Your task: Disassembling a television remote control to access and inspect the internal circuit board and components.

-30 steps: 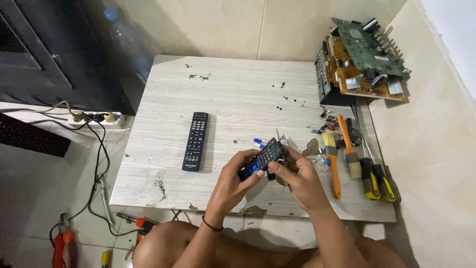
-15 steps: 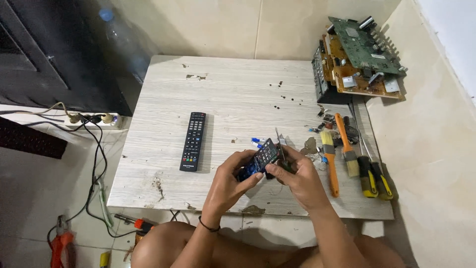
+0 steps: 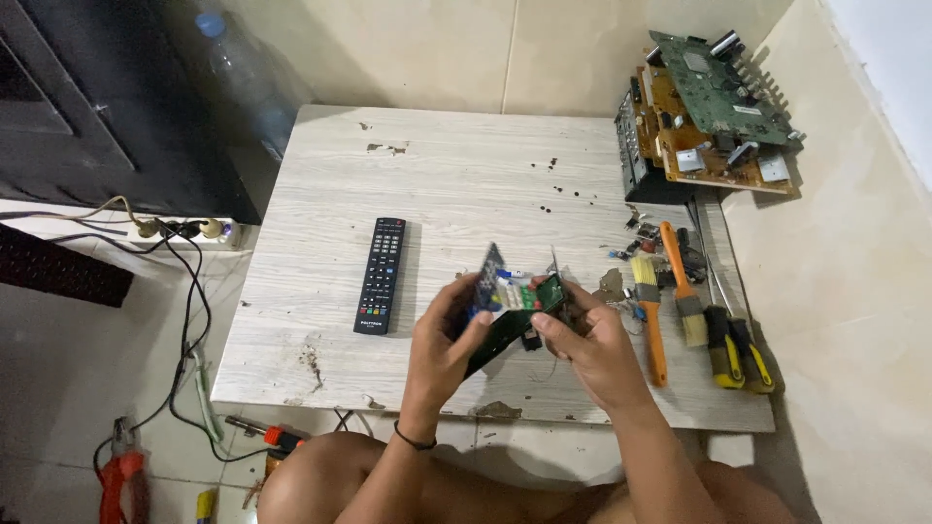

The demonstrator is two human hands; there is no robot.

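Note:
Above the near edge of the pale wooden table [image 3: 456,165], both my hands hold a small remote control that has come apart. My left hand [image 3: 445,344] grips its dark front shell [image 3: 488,272], tilted upward. My right hand [image 3: 590,347] holds the other half, where a green circuit board [image 3: 549,288] and a pale rubber keypad [image 3: 516,294] show between the two halves. A second black remote control [image 3: 382,275] lies flat on the table, left of my hands and untouched.
Paintbrushes [image 3: 646,291], an orange-handled tool [image 3: 680,277] and yellow-black screwdrivers [image 3: 736,347] lie at the table's right edge. Stacked circuit boards [image 3: 714,97] sit at the far right corner. A power strip with cables [image 3: 180,230] and red pliers [image 3: 121,475] are on the floor to the left. A dark cabinet [image 3: 97,97] stands at the far left.
The small remote has been pulled further apart: the front shell is now tilted up in my left hand, baring the keypad and green board. The other remote has not moved.

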